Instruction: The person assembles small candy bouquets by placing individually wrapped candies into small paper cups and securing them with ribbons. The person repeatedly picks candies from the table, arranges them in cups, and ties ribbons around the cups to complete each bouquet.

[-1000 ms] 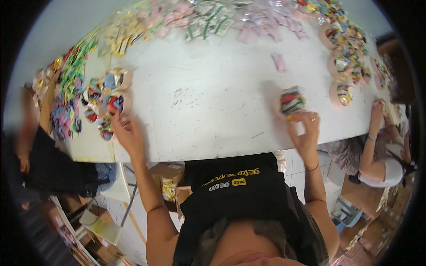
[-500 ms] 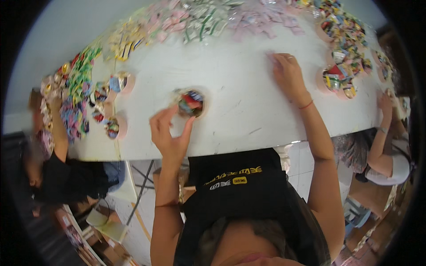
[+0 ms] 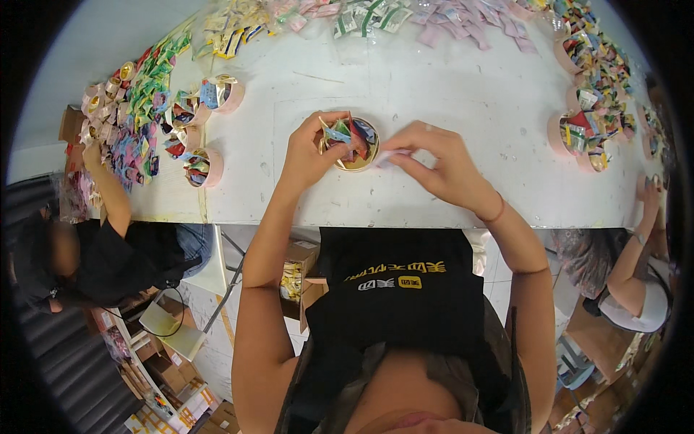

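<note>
A round tub with a pale rim stands on the white table in front of me, filled with upright small packets in red, blue and green. My left hand is at its left side, closed, with thumb and fingers pinching the packets in it. Just right of the rim, my right hand pinches a small pale pink-purple packet between thumb and fingers. That packet is partly blurred and partly hidden by the fingers.
Loose packets lie in colour groups along the table's far edge. Filled pink tubs stand at the left, more filled tubs at the right. One co-worker reaches over the left end; another sits at the right.
My right hand has come from the far right of the table in toward the tub with the pale packet. My left hand, loosely open before, has closed on the tub's packets. The view has shifted.
</note>
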The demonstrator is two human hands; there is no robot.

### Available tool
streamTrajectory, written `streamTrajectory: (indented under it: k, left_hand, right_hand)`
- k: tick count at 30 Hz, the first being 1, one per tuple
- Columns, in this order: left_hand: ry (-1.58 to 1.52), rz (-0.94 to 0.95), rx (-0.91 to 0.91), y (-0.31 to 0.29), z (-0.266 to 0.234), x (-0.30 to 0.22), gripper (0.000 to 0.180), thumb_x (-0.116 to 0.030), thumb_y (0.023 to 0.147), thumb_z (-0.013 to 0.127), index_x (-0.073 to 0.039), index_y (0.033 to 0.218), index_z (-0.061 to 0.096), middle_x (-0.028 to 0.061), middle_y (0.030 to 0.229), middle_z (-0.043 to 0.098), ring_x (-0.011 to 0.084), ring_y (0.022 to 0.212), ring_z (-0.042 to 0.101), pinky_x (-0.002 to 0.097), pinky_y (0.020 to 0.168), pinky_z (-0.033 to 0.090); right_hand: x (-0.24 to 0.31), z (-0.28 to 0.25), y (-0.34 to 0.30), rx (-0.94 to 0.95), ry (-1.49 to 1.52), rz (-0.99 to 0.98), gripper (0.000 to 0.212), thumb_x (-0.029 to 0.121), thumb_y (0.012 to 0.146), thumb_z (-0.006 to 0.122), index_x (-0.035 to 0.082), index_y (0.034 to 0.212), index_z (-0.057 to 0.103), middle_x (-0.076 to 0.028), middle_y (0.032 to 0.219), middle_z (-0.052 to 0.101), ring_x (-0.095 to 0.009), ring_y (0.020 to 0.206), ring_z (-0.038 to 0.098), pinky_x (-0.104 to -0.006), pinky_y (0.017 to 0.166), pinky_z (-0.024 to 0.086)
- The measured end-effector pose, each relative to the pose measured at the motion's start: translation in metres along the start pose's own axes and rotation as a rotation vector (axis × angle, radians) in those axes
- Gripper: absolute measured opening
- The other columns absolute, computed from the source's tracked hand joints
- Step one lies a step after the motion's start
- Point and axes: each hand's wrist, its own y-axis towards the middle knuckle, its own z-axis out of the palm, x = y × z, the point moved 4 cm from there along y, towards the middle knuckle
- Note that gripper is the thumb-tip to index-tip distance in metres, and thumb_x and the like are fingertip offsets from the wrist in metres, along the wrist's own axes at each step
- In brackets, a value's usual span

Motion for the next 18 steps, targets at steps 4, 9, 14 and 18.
streamTrajectory:
  k: [4,9,14,18]
  left_hand:
    - [-0.02,0.028,0.035,-0.001,-0.002,0.003,0.053,0.009,0.078,0.07,-0.001,0.129,0.058,0.0088,0.126,0.062,0.0161,0.113,0.06,0.0291,0.094,0.051]
    - [-0.164,0.087,0.152,-0.009,0.005,-0.006,0.066,0.001,0.077,0.078,-0.003,0.137,0.05,0.0079,0.125,0.061,0.0145,0.111,0.059,0.0289,0.094,0.05]
    - [-0.088,0.075,-0.026,-0.013,0.019,0.009,0.066,-0.009,0.074,0.085,-0.004,0.131,0.052,0.0078,0.124,0.06,0.0172,0.113,0.056,0.0337,0.1,0.046]
    - [-0.032,0.132,-0.058,-0.012,0.02,0.014,0.061,-0.009,0.075,0.085,-0.005,0.128,0.055,0.0102,0.126,0.06,0.0196,0.114,0.057,0.0341,0.1,0.045]
  right_hand:
    - [-0.007,0.026,0.025,0.077,-0.208,-0.202,0.013,0.004,0.086,0.066,0.007,0.099,0.07,-0.01,0.09,0.067,-0.028,0.087,0.063,-0.0362,0.076,0.054]
    - [-0.025,0.043,0.02,0.093,-0.336,-0.213,0.004,0.003,0.081,0.067,0.006,0.084,0.067,-0.01,0.091,0.063,-0.028,0.08,0.063,-0.037,0.073,0.053]
    - [-0.045,-0.008,0.043,0.066,-0.117,0.019,0.005,0.002,0.082,0.064,0.005,0.084,0.067,-0.012,0.089,0.064,-0.029,0.072,0.063,-0.0362,0.068,0.053]
    - [-0.119,-0.068,0.095,-0.308,-0.675,-0.174,0.016,0.0,0.081,0.061,0.002,0.096,0.065,-0.017,0.094,0.067,-0.035,0.093,0.063,-0.0442,0.081,0.051]
